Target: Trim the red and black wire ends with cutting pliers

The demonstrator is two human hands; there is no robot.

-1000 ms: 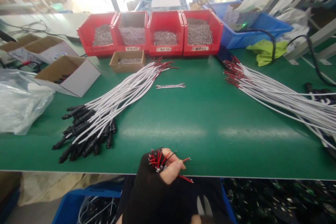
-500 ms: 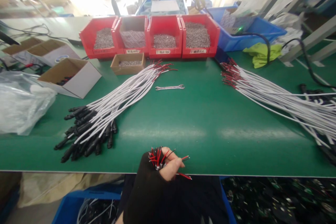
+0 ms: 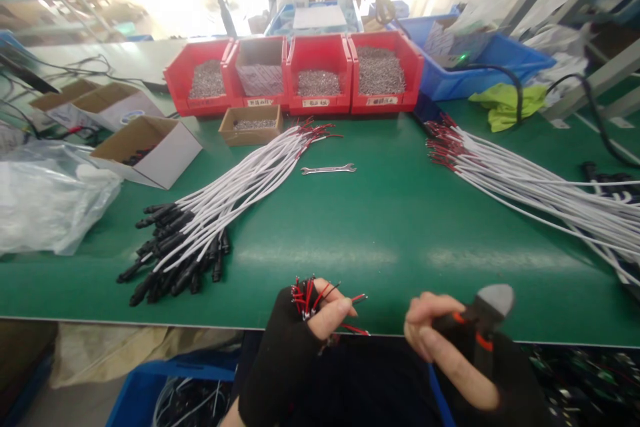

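Note:
My left hand (image 3: 330, 317), in a black fingerless glove, is closed around a bunch of cables at the table's front edge. Their red and black wire ends (image 3: 306, 297) stick up above the fist, and a few point right past the thumb. The rest of these cables is hidden by the hand. To the right, my right hand (image 3: 445, 340) is wrapped around wire cutters (image 3: 493, 307) with black and orange handles and a grey head. The cutters' head points up and right, apart from the wires.
White cables (image 3: 240, 187) with black connectors lie left, another cable bundle (image 3: 530, 193) right. An open-end wrench (image 3: 328, 169) lies between them. Behind stand red bins (image 3: 320, 105) of small metal parts, a small cardboard box (image 3: 250, 135) and a blue crate (image 3: 490, 77).
My right hand has come into view at the right with the wire cutters. My left hand still grips the cables, and the whole view has shifted slightly.

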